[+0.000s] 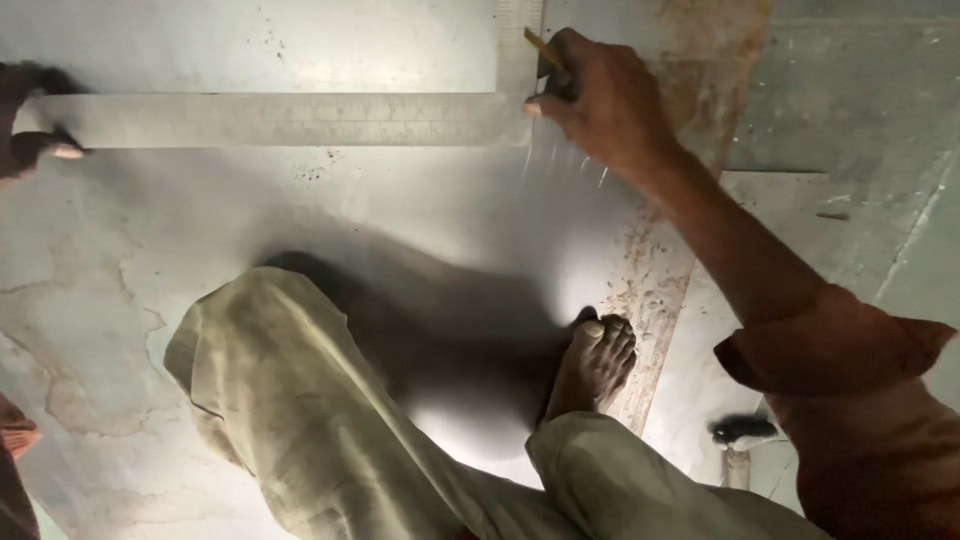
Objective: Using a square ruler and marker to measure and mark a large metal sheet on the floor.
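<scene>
My left hand (28,118) presses fingers down on the far-left end of the steel square (290,119), which lies flat on the metal sheet (300,215). At its corner, my right hand (598,95) pinches a pencil (543,48).

Right hand (600,95) holds pencil (545,48) against steel square (290,120) on metal sheet (300,210)

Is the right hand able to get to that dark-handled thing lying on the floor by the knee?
Probably yes, but not right now. The right hand is busy holding a pencil against the metal square, far up the sheet. The dark-handled tool lies below the right sleeve, with nothing blocking it.
</scene>
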